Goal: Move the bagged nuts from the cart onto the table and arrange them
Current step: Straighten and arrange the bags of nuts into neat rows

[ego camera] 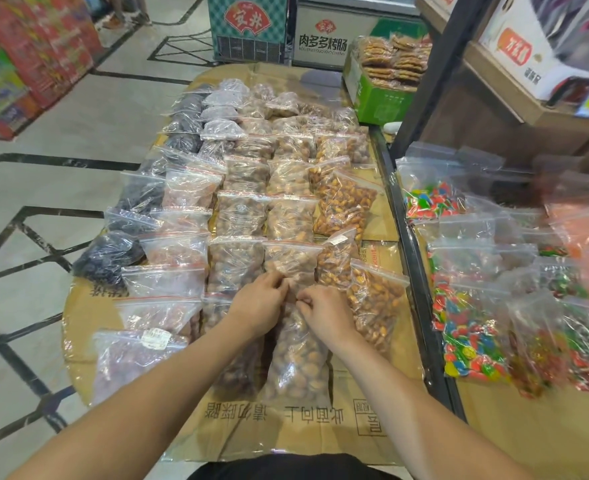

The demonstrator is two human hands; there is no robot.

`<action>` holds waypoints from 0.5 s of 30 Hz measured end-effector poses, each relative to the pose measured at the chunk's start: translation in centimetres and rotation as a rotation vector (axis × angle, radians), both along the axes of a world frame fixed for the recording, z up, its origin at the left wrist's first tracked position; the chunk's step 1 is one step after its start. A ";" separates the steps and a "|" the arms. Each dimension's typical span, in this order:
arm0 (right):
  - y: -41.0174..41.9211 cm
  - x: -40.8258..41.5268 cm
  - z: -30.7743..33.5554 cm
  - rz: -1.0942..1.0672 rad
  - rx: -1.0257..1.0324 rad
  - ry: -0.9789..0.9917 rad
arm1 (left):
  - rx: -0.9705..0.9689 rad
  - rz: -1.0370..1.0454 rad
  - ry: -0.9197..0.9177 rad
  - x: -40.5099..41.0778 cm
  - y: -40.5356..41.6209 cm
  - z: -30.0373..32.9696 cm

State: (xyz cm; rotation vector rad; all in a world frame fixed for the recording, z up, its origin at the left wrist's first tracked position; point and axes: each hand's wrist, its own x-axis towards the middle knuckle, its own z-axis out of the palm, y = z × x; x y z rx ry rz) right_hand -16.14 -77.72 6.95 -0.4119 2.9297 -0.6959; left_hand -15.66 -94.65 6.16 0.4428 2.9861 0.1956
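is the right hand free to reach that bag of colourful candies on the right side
Probably not yet: the right hand and left hand are both pinching a nut bag. Nothing visible blocks the way to the candy bag.

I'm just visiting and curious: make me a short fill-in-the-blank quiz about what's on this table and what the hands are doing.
1. Both hands, left hand and right hand, grip the top of a clear ____ of nuts.
2. The table is covered with flattened ____.
3. The leftmost row of bags holds contents that look ____ in colour.
4. The green box at the far end holds packs of ____.

Missing words: bag; cardboard; dark; biscuits
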 end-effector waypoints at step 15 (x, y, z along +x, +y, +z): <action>3.8 3.9 1.5 -0.002 -0.017 -0.133 | 0.117 0.214 -0.035 6.0 2.9 0.9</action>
